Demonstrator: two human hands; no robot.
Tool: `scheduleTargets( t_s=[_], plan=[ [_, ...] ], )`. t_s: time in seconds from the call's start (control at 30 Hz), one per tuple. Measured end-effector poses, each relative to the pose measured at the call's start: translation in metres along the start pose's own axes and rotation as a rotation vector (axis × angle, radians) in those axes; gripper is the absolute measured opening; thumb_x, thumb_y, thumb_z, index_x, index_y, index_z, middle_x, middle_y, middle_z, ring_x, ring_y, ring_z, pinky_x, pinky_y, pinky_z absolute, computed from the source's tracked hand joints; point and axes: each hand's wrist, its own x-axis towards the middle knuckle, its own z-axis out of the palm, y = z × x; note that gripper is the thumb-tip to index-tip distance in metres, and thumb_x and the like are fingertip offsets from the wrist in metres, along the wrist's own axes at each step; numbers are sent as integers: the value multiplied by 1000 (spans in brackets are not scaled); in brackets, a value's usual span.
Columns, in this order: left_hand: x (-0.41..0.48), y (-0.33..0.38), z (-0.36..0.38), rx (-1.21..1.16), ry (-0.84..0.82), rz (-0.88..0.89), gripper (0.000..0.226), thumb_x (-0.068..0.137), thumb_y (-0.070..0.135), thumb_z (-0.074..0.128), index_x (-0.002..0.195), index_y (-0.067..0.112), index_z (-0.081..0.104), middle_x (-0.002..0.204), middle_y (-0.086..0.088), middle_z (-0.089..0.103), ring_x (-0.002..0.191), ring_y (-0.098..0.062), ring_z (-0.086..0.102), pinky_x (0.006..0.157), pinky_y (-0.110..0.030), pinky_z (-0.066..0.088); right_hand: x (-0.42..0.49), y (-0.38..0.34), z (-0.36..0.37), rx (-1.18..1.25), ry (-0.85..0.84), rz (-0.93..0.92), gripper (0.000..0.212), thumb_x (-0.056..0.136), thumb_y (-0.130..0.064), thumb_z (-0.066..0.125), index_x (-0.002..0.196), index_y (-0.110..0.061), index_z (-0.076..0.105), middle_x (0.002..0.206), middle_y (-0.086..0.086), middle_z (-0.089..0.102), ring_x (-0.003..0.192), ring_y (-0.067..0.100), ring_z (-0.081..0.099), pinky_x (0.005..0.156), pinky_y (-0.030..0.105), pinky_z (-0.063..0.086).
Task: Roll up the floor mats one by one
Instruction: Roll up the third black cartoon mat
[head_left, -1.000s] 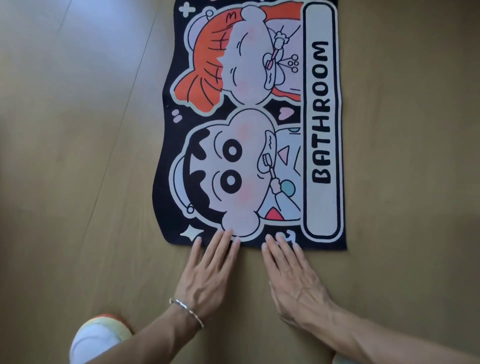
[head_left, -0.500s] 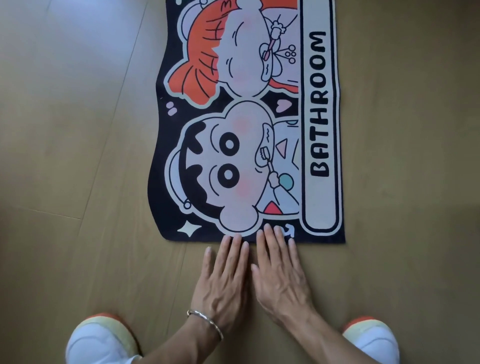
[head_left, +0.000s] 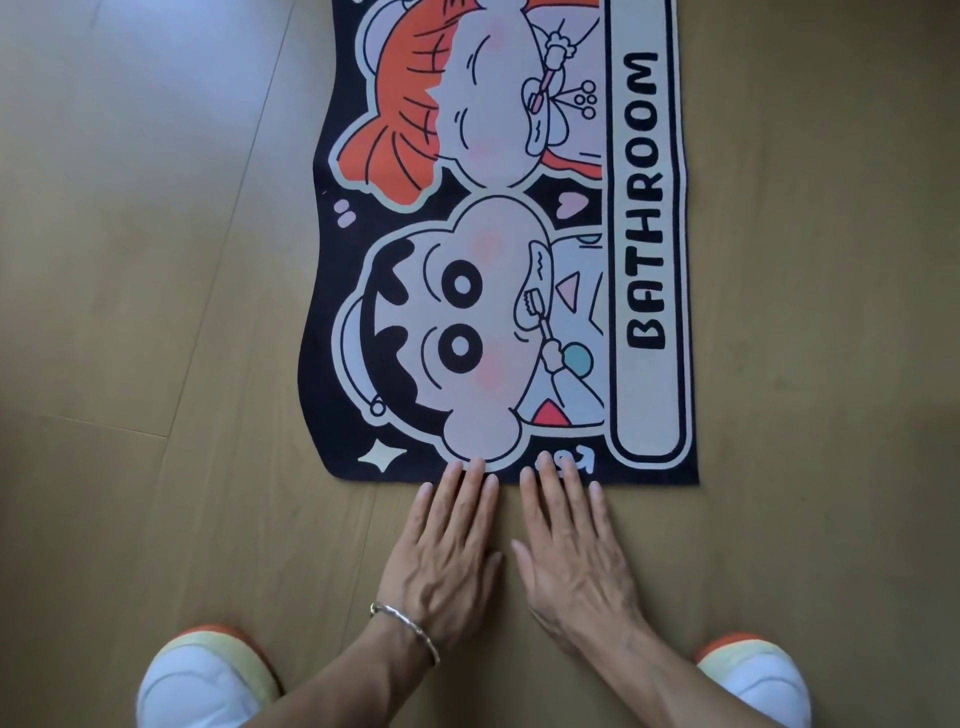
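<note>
Left hand (head_left: 447, 540) and right hand (head_left: 566, 540), both flat, fingertips on the black cartoon "BATHROOM" fabric floor mat (head_left: 498, 260)'s near edge; mat runs lengthwise toward 12 o'clock.

Black cartoon-printed floor mat (head_left: 467, 322): far end runs off the top edge, I can't see it. White, yellow-rimmed slipper (head_left: 208, 680) lower left and its twin (head_left: 753, 680) lower right, both cut by the bottom edge. Fingertips of left hand (head_left: 447, 561) and right hand (head_left: 576, 566) cover bits of the mat's near hem.
</note>
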Motion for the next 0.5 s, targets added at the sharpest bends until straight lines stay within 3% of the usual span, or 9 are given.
scheduleTargets(
  t_s=[0.13, 0.27, 0.5],
  plan=[
    [0, -2, 0, 19, -15, 92, 69, 90, 38, 34, 148, 6, 16, 155, -13, 19, 143, -28, 13, 112, -43, 14, -4, 0, -2, 13, 10, -54, 69, 90, -40, 30, 149, -8, 11, 154, 15, 21, 142, 32, 18, 112, 46, 12],
    [3, -5, -2, 35, -34, 120, 63, 90, 37, 34, 145, 8, 26, 154, -12, 20, 143, -28, 13, 112, -43, 15, -5, -1, -3, 7, -1, -75, 70, 89, -38, 33, 150, -11, 13, 156, 16, 20, 142, 32, 20, 113, 46, 11],
    [6, -13, -5, 50, -32, 136, 62, 91, 37, 35, 145, 7, 27, 154, -14, 22, 143, -28, 17, 113, -42, 16, 1, 5, -6, -7, 1, -49, 64, 88, -35, 33, 147, -11, 24, 154, 14, 20, 144, 30, 12, 113, 46, 10]
  ],
)
